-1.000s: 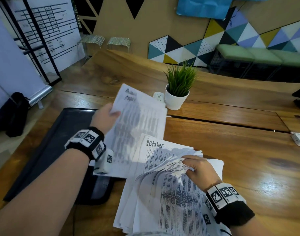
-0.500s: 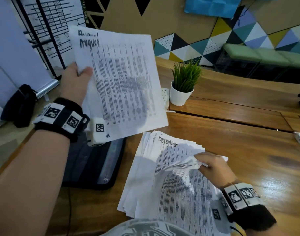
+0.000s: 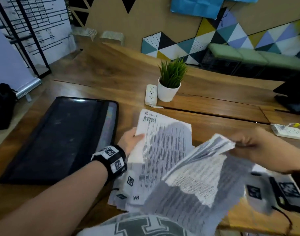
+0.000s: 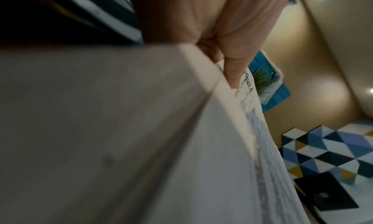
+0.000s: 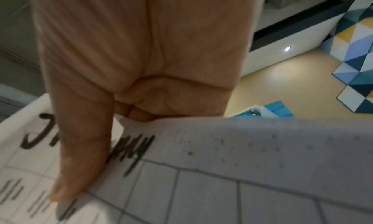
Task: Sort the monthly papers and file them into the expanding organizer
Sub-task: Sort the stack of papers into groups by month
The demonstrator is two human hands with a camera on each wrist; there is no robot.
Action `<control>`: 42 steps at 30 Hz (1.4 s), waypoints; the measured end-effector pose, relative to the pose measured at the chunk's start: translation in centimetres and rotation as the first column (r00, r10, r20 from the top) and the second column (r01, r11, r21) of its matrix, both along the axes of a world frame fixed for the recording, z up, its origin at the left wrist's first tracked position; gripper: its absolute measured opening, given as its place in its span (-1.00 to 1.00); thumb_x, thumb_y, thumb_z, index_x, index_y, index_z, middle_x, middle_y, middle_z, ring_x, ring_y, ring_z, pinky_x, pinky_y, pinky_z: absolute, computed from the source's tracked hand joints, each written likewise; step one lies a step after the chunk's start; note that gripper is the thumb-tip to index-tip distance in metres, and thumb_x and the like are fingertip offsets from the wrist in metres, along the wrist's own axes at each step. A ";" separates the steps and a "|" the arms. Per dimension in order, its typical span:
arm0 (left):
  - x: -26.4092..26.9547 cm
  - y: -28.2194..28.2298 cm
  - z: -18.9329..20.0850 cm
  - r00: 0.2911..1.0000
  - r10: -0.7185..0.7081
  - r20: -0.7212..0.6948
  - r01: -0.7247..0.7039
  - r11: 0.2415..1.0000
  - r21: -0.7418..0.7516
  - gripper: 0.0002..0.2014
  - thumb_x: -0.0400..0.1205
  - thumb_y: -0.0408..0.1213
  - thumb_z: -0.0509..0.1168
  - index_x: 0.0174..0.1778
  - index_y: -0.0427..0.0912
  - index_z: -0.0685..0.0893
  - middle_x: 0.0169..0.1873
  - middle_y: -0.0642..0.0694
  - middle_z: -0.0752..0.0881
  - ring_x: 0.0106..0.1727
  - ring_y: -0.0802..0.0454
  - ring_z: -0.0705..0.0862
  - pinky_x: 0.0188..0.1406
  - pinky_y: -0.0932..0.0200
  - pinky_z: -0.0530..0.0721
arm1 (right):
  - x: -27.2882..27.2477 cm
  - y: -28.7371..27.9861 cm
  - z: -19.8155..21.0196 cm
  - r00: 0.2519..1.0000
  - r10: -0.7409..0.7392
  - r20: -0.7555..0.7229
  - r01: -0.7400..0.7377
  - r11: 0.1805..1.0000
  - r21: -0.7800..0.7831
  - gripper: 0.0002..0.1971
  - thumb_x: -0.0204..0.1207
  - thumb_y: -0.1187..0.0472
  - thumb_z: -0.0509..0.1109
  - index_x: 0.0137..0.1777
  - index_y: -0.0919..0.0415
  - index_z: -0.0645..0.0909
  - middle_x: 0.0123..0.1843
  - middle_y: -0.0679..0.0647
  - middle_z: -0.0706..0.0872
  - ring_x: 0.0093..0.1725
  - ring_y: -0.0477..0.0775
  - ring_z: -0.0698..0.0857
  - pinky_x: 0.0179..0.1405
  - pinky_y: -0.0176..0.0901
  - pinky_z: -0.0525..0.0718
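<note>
Left hand (image 3: 131, 140) grips the printed August sheet (image 3: 164, 150) by its edge, while right hand (image 3: 254, 147) pinches a fanned, text-covered stack (image 3: 196, 176).

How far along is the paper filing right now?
Early. Nothing looks filed: the black organizer lies flat on the table. In hand: the left hand holds the sheet marked August, while the right hand lifts the remaining stack. Left: sorting the stack and filing every sheet.

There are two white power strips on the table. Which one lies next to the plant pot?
The power strip just left of the white plant pot, near the table's middle. The other strip lies far off at the right edge, with a cable attached.
</note>
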State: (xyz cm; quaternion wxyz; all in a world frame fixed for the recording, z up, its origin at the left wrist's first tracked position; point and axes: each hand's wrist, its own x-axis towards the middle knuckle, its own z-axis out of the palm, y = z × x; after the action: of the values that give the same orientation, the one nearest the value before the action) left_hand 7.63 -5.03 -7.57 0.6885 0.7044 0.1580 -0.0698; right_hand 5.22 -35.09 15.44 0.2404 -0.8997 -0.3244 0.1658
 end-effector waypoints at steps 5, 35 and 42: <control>-0.5 -2.4 -1.2 0.992 -0.119 -0.048 0.125 0.979 0.160 -0.76 0.66 -0.30 0.29 0.21 -0.30 0.64 0.11 -0.19 0.72 0.10 -0.12 0.68 0.20 0.01 0.61 | 6.7 4.3 -4.5 0.981 -0.053 -0.186 0.014 0.979 -0.203 -0.86 0.38 0.05 0.49 -0.30 -0.27 0.64 -0.11 -0.19 0.76 -0.05 -0.05 0.73 0.12 0.13 0.67; -1.6 0.1 -1.7 0.986 -0.168 0.017 0.143 0.884 0.446 -0.75 0.60 -0.21 0.28 -0.37 -0.23 0.55 -0.38 -0.10 0.56 -0.30 0.00 0.51 -0.19 0.10 0.46 | 5.0 6.2 -18.1 0.998 0.015 0.068 -0.023 0.993 0.119 -0.74 0.33 0.47 0.48 -0.10 0.11 0.78 -0.11 0.02 0.73 -0.09 0.00 0.70 -0.09 -0.16 0.66; -0.6 -1.0 -1.4 0.989 -0.148 -0.030 0.143 0.850 0.508 -0.84 0.48 -0.38 0.31 -0.38 -0.30 0.49 -0.38 -0.26 0.54 -0.32 -0.03 0.46 -0.30 0.14 0.37 | 2.4 7.2 -19.3 0.945 -0.011 0.328 -0.006 0.999 0.052 -0.77 0.32 0.24 0.27 -0.17 0.02 0.74 -0.23 -0.08 0.74 -0.21 0.03 0.67 -0.22 -0.09 0.59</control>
State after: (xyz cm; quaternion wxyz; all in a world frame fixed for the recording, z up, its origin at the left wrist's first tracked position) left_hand 7.08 -6.08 -8.94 0.4721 0.8711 0.1135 -0.0741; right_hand 7.60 -27.88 -3.88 0.2068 -0.9085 -0.3630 0.0051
